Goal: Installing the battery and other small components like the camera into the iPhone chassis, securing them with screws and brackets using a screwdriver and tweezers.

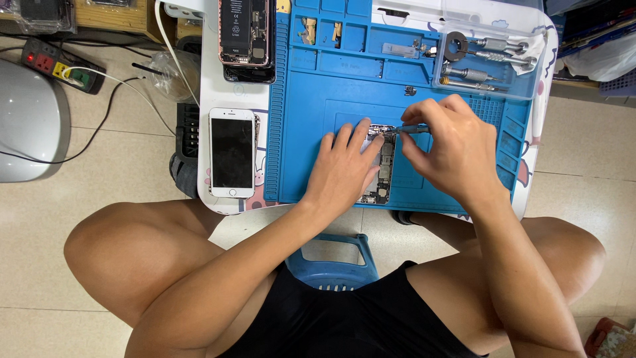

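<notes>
The right hand (454, 149) pinches a thin screwdriver (412, 130) over the top of a circuit board (383, 166) that the left hand (344, 169) holds flat with spread fingers on the blue mat (344, 93), beside a white phone (232, 153) on the desk (209, 86).

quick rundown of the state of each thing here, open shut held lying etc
left hand: flat, pressing down the circuit board
circuit board: bare, lying on the blue mat
right hand: closed on a screwdriver
screwdriver: held, tip at the board's top end
white phone: screen dark, face up
opened phone: insides showing
clear tool box: holding metal tools
</notes>
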